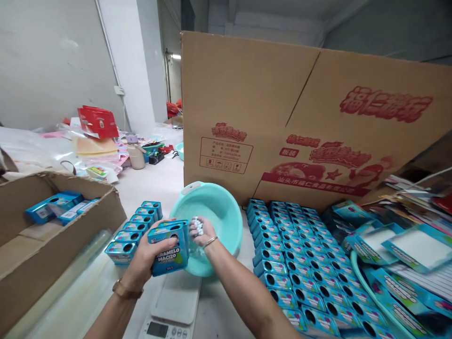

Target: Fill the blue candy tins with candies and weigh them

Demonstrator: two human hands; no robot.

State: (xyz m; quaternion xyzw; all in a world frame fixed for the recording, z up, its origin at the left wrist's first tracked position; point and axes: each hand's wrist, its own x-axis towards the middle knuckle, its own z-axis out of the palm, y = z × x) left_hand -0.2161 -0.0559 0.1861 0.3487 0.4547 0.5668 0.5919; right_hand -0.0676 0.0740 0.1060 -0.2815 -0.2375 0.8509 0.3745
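My left hand (150,254) is wrapped round a blue candy box (171,254) printed "CARAMELO MACIZO", its top tipped toward the basin; whether it is one box or two together I cannot tell. Over the turquoise basin (226,207), my right hand (203,231) is closed round a small heap of white candies (197,225), just right of the box. A few pale pieces lie low in the basin. Under the held box sits a white digital scale (176,301), partly beneath the basin's rim.
Rows of blue boxes with round holes (293,259) stand on the right, with a short row (136,228) at left. A cardboard carton (88,212) holds more boxes. Behind rises a large printed carton (261,117). Flattened packaging (416,245) piles up at far right.
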